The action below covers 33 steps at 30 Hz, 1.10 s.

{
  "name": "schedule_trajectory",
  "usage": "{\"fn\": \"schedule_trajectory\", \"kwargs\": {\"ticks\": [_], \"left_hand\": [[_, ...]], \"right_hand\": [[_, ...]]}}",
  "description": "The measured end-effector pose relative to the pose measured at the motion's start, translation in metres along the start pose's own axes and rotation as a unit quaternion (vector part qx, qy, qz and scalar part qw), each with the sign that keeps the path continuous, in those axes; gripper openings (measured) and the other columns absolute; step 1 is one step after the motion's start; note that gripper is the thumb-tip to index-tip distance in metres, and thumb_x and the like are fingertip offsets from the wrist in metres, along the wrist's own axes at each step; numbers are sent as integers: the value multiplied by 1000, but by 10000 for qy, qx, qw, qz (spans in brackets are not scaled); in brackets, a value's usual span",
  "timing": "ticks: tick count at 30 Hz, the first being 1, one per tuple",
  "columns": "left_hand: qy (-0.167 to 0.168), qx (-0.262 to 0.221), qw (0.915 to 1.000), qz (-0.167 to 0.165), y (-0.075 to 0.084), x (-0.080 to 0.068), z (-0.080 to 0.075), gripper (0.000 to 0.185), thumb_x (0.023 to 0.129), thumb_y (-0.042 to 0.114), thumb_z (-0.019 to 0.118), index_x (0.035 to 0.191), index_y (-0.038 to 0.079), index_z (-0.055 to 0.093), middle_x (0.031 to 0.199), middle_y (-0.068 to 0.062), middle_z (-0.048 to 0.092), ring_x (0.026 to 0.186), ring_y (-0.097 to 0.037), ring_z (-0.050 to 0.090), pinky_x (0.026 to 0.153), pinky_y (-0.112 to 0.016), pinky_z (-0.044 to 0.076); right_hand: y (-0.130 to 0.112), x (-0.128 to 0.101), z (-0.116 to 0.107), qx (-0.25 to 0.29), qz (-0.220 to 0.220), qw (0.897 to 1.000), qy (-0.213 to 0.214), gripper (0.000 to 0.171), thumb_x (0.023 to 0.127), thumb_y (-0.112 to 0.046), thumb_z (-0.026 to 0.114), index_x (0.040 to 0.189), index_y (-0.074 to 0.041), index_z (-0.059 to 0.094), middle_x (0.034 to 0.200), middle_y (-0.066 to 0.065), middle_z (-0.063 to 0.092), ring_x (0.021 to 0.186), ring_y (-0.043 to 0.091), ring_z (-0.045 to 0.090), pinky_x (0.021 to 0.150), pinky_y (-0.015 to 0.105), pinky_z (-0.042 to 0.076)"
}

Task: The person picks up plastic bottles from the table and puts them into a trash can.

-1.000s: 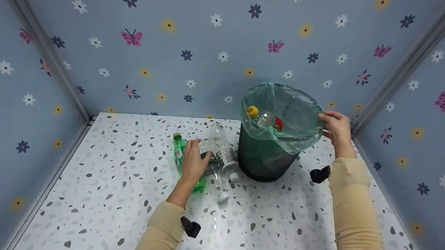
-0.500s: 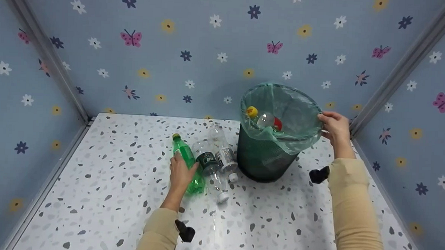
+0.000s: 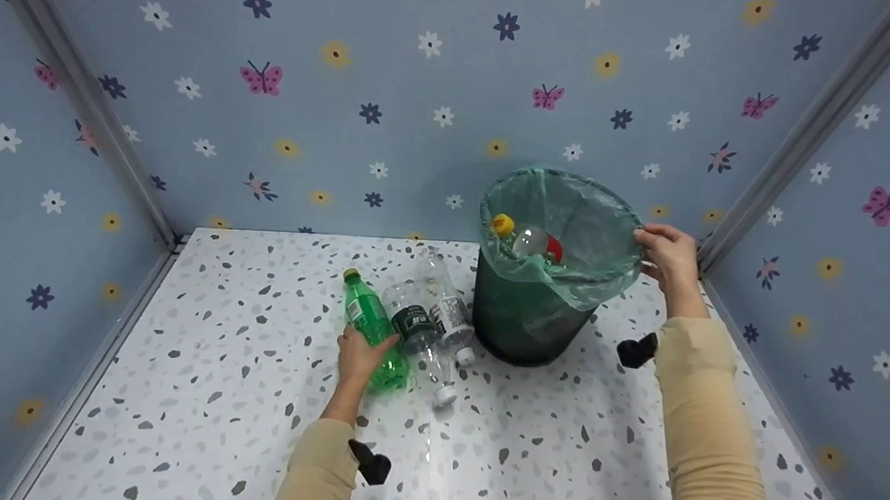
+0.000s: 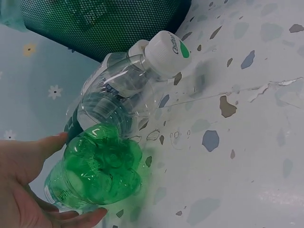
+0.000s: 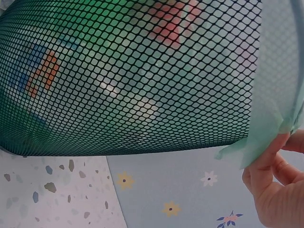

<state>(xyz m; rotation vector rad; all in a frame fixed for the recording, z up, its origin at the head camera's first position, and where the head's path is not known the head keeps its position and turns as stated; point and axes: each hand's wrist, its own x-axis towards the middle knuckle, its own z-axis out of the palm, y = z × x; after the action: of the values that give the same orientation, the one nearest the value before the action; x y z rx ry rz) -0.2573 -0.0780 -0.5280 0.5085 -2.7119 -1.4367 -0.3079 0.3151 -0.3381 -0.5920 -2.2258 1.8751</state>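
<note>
A green plastic bottle (image 3: 371,314) with a yellow-green cap lies on the speckled tabletop. My left hand (image 3: 357,359) spans its lower half, thumb on one side and fingers on the other; the left wrist view shows the bottle's base (image 4: 102,166) between them. Beside it lie a clear bottle with a dark green label (image 3: 414,320) and another clear bottle (image 3: 448,306), both white-capped. My right hand (image 3: 670,256) pinches the green bin liner (image 3: 601,287) at the right rim of the black mesh bin (image 3: 520,328).
Inside the bin are several bottles, among them one with a yellow cap (image 3: 502,225) and something red (image 3: 554,249). Blue flowered panels (image 3: 308,109) close in the back and both sides of the speckled tabletop (image 3: 221,390).
My left hand has moved left off the clear dark-labelled bottle and onto the green one, then slid slightly down along it. The right hand stays at the bin's rim.
</note>
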Motion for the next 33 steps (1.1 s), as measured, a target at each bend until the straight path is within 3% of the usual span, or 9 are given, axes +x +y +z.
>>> {"fn": "schedule_trajectory", "kwargs": {"ticks": [7, 19, 26, 33], "left_hand": [[-422, -363, 9972, -509, -4, 2, -3, 73, 79, 34, 63, 120, -18, 33, 113, -32, 44, 102, -39, 48, 87, -43, 40], [-513, -693, 9923, -891, -4, 1, -7, 61, 80, 28, 61, 119, -14, 38, 110, -28, 49, 98, -35, 52, 73, -40, 48], [-304, -728, 9952, -578, -8, 0, -13, 58, 77, 23, 63, 114, -15, 41, 107, -29, 50, 96, -37, 52, 78, -43, 45], [-294, -726, 9961, -400, -2, -2, -23, 62, 77, 21, 64, 119, -15, 36, 112, -30, 47, 102, -39, 48, 86, -45, 40]], "right_hand": [[-1, 1, -1, -104, -33, 9999, -64, 32, 87, -18, 56, 115, -5, 51, 91, 1, 49, 76, 14, 53, 59, 23, 45], [-1, 1, 0, -169, -33, 9998, -27, 32, 86, -18, 56, 115, -5, 51, 91, 1, 48, 73, 13, 52, 58, 23, 45], [0, 2, 0, -129, -2, 9999, -45, 32, 86, -18, 57, 115, -6, 52, 92, 0, 48, 74, 13, 52, 57, 22, 45], [0, 1, -1, -171, -39, 9998, -129, 39, 87, -18, 56, 122, -4, 49, 92, 0, 48, 72, 11, 53, 58, 22, 44]]}}
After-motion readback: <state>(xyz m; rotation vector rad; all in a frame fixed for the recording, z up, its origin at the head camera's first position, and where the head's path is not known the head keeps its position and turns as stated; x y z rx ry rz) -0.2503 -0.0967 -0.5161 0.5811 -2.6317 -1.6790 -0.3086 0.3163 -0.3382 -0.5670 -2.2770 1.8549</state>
